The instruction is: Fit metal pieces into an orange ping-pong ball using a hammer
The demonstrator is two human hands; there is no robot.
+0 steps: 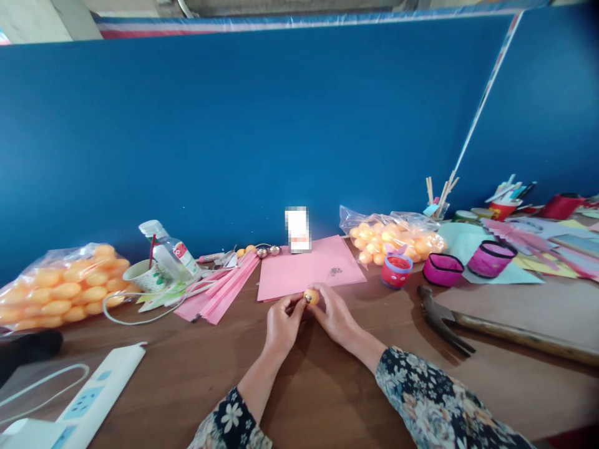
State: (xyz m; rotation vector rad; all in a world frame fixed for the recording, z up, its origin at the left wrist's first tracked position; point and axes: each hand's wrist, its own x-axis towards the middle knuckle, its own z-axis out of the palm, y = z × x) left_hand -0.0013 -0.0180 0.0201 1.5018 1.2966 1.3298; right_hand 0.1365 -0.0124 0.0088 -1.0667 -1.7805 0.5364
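We locate the orange ball point(312, 297) in front of the wearer, between the left hand point(282, 321) and the right hand point(337, 317), just beyond the near edge of the pink paper point(304, 274) on the side toward the wearer. The governing relation is lateral: a small shiny piece point(307, 300) sits at the ball's left side and faces the left fingers, while the right fingers support the opposite side. Being round, the ball offers us no long axis; both hands are equally close. The right thumb and fingers pinch the ball. The left thumb and forefinger are drawn together at the shiny piece and appear to pinch it, although it is too small for us to be certain. We note both hands raised slightly above the desk point(178, 380), forearms converging forward, palms turned inward. Small metal bits point(336, 272) lie on the paper, ahead of the right hand.
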